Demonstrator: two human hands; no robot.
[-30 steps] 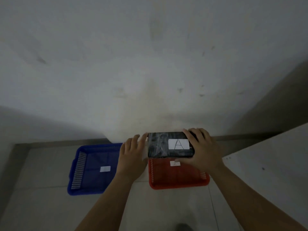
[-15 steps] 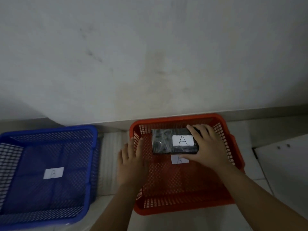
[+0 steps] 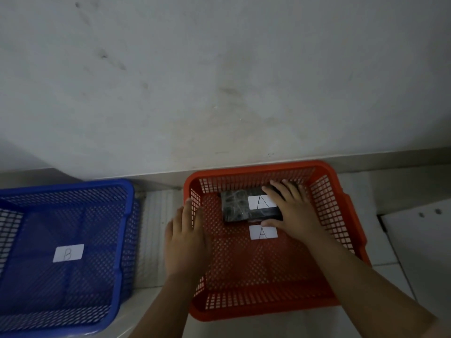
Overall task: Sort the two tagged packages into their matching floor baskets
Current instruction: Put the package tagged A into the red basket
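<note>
— One of the two, by my reckoning, is as good as sorted. The dark, plastic-wrapped rectangular package [image 3: 240, 206] with the white tag marked A sits inside the orange-red mesh plastic basket [image 3: 327, 306], toward its twelve o'clock wall, just above the basket's own white paper label marked A [image 3: 263, 232].

— Is it let go yet?

— No. The right hand [image 3: 294, 212] is clamped on its three o'clock end, fingers over the far edge, thumb under the near edge. Whether the package rests on the mesh floor or hangs just above it, I cannot tell.

— And the left hand [image 3: 186, 242]?

— Open, fingers together and flat, holding nothing, lying over the basket's nine o'clock rim.

— What remains?

— Releasing this one, I judge, then the second package, which is nowhere in view. The blue mesh plastic basket [image 3: 122, 240] at nine o'clock holds only its white paper label marked B [image 3: 68, 252].

— What differs from a second ago?

— Then the package was held high over small, distant baskets, both hands on it. Now the view has dropped close, the package is down inside the basket walls, and the left hand has come off it.
</note>
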